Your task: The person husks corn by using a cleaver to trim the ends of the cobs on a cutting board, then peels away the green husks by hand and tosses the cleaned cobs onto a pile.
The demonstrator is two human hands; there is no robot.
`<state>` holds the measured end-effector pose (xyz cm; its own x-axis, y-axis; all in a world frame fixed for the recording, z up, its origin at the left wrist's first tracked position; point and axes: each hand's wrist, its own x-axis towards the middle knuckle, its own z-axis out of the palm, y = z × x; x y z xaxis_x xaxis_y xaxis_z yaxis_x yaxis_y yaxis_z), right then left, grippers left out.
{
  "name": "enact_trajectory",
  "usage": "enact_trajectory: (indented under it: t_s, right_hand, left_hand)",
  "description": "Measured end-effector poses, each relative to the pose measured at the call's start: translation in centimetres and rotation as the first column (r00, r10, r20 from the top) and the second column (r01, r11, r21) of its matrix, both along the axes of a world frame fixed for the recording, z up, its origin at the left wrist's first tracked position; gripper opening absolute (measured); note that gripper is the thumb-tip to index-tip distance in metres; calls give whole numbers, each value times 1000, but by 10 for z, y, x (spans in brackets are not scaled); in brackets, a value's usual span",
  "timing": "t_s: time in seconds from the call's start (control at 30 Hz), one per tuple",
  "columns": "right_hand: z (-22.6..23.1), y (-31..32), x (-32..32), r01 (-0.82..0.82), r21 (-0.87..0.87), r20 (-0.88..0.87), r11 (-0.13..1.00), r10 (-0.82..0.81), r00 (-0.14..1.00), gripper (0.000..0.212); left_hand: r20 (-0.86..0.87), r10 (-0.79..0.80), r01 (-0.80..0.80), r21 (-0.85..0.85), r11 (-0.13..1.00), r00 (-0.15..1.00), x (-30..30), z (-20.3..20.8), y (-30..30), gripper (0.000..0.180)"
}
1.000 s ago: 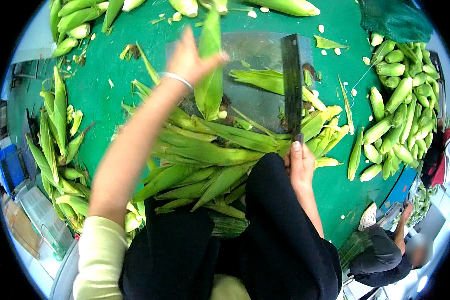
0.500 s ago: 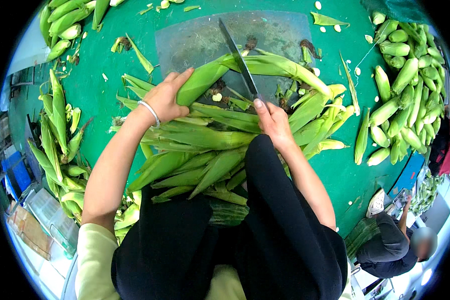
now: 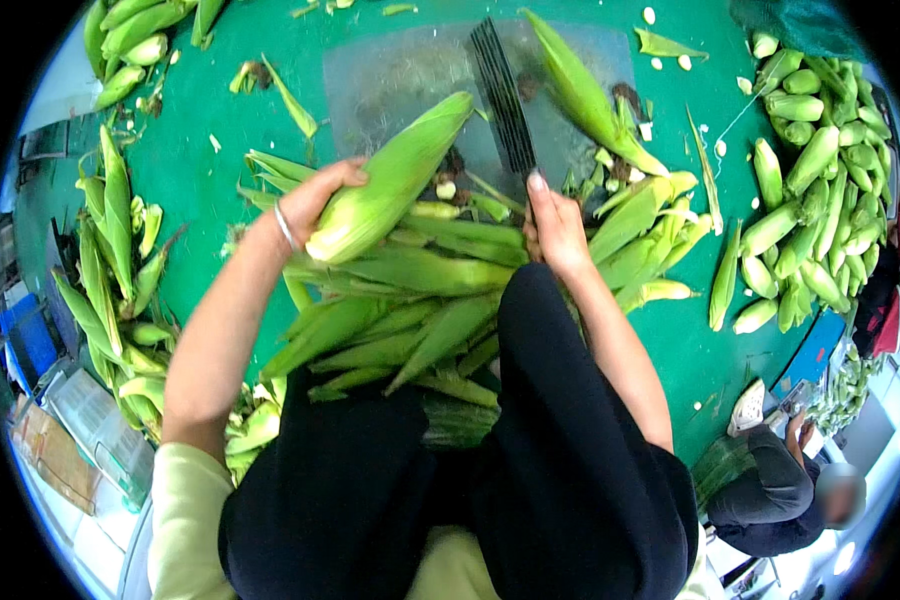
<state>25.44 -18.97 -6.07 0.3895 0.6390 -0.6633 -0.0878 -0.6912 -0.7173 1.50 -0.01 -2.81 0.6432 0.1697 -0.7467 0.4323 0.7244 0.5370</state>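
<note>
Left hand [image 3: 315,200] is wrapped around the butt of a husked corn ear [image 3: 395,175], which lies tilted across the grey cutting board [image 3: 390,75] at 12 o'clock. Right hand [image 3: 555,230] is clenched on the cleaver [image 3: 505,95], blade over the board. Judged risks: the blade could slip off the rounded husk toward the left fingers, and loose husks could foul the stroke. No container shows; trimmed ears [image 3: 805,200] lie heaped on the green surface [image 3: 210,210] at 3 o'clock.
</note>
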Motion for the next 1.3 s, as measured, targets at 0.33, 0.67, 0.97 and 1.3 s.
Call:
enact_trajectory:
  t_s: [0.33, 0.67, 0.97, 1.3]
  right_hand:
    - [47, 11, -4, -252, 237, 394, 938, 144, 908, 40]
    - [36, -37, -8, -144, 133, 320, 981, 96, 943, 41]
    - [43, -42, -29, -402, 80, 433, 912, 332, 838, 40]
    - [59, -58, -52, -260, 89, 253, 962, 230, 940, 46]
  left_hand:
    - [140, 367, -277, -433, 858, 920, -14, 8, 5, 58]
    - [794, 608, -815, -359, 455, -11, -28, 177, 183, 60]
    - [-160, 883, -584, 695, 419, 442, -251, 34, -39, 26]
    - [-541, 805, 454, 669, 588, -244, -509, 8, -183, 43]
